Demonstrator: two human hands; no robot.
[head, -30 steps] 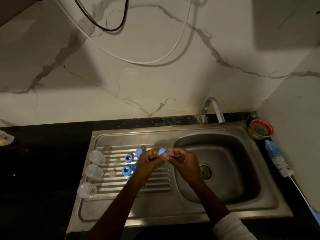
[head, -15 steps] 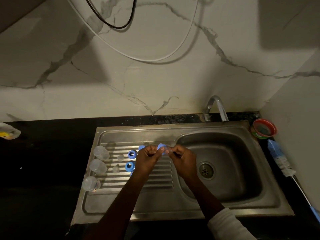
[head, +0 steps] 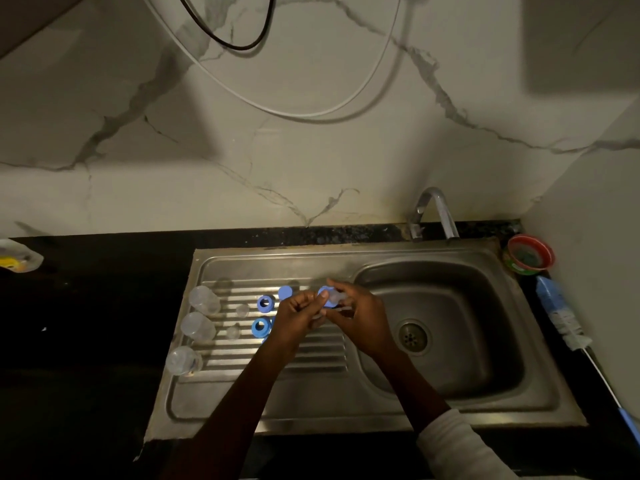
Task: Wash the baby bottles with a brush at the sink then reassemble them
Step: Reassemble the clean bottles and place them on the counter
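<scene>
— What's on the ribbed steel drainboard [head: 322, 355]?
— Three clear plastic bottles [head: 197, 325] along its left edge. Over its right edge, my left hand [head: 299, 315] and right hand [head: 360, 317] both pinch a blue screw ring with clear teat [head: 329, 295].

A home kitchen — steel sink [head: 363, 403] with tap [head: 434, 213], black counter [head: 86, 306], marble backsplash [head: 311, 150].

Blue ring [head: 325, 295] now nearer the basin [head: 450, 327].
</scene>
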